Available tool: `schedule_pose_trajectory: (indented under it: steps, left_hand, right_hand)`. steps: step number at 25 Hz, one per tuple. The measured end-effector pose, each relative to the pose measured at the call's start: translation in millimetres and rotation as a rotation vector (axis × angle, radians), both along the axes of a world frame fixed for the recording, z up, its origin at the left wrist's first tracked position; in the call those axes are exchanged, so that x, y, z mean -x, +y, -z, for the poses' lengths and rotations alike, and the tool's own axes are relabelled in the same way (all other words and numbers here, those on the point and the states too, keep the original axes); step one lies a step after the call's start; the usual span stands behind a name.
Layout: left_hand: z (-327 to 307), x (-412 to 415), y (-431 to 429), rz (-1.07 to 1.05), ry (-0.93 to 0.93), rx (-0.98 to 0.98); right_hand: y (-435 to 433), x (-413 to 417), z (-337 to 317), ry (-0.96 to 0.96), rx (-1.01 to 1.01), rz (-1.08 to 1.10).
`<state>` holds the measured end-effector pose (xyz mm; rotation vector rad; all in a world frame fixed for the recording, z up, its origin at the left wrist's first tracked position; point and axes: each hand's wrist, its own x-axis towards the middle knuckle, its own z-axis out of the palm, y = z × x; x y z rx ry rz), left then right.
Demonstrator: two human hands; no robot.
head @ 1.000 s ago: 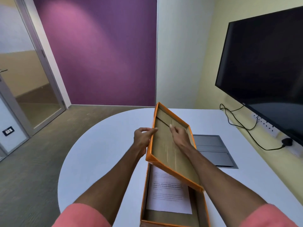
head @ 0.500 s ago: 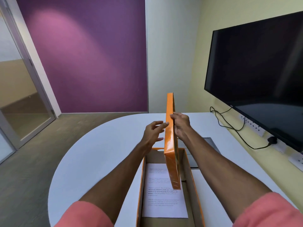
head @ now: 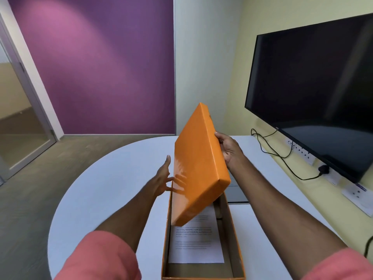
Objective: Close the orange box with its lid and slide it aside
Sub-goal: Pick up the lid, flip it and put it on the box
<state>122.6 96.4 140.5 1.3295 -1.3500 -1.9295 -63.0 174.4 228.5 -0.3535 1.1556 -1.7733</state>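
The open orange box lies on the white table right in front of me, with a printed white sheet on its bottom. Above its far end hangs the orange lid, tilted, glossy top side facing me. My right hand grips the lid's right edge. My left hand is at the lid's left edge with fingers spread, fingertips at or behind the lid; contact is unclear.
A grey hatch panel is set in the table right of the box. A large dark screen hangs on the right wall, with cables and sockets below. Purple wall ahead, glass door at left.
The lid has been turned over: its cardboard inside faced me, then it stood on edge, and now its orange top faces me. My left hand has let go of it and opened.
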Motion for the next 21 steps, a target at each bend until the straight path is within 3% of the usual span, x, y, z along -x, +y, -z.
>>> schedule_pose_trajectory:
  steps: [4, 7, 10, 13, 16, 21]
  left_hand:
    - [19, -16, -7, 0.028, -0.075, -0.041]
    - [34, -24, -8, -0.004, -0.114, 0.034]
    - [46, -36, -9, -0.085, -0.147, 0.11]
    - [57, -47, -5, -0.096, -0.138, 0.179]
    - [68, -48, 12, -0.127, -0.124, 0.263]
    - [95, -40, 40, -0.147, -0.176, 0.22]
  right_hand:
    - [11, 9, 20, -0.019, -0.027, -0.07]
    - [20, 18, 40, 0.028, -0.012, -0.037]
    - [34, 29, 61, 0.2, -0.049, -0.012]
    - [47, 34, 89, 0.379, -0.174, -0.147]
    - [59, 29, 120, 0.4, -0.294, -0.246]
    - [73, 22, 180, 0.674, -0.471, -0.219]
